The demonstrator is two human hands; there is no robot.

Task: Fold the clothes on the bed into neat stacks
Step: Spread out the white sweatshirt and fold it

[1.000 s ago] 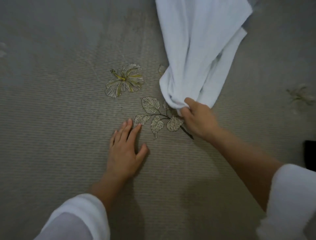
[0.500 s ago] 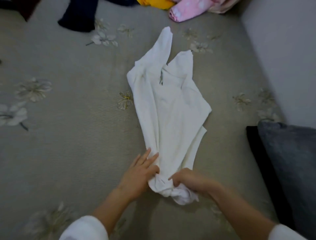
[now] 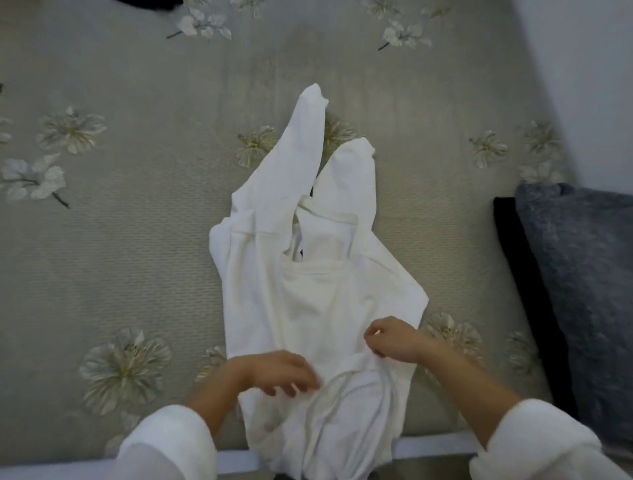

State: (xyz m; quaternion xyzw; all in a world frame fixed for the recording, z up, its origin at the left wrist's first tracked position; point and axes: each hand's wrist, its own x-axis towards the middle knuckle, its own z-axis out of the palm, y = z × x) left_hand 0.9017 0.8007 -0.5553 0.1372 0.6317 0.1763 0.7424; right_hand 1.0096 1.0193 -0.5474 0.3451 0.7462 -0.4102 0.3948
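A white long-sleeved garment (image 3: 308, 291) lies lengthwise on the floral bedspread (image 3: 120, 240). Its two sleeves point away from me and its lower end is bunched at the bed's near edge. My left hand (image 3: 274, 373) is blurred and rests over the garment's lower left part, fingers apart and pointing down. My right hand (image 3: 394, 339) sits on the lower right part with fingers curled, pinching the white fabric. Both of my arms wear white sleeves.
A grey pillow (image 3: 582, 291) with a black item (image 3: 527, 274) beside it lies at the right, against a pale wall (image 3: 582, 68). A dark piece of clothing (image 3: 150, 3) shows at the top edge. The bed's front edge (image 3: 239, 459) runs along the bottom.
The garment has been pulled toward me and spread flatter, its lower end now at the bed edge. My hands let go of the bunched hem and moved apart over the fabric.
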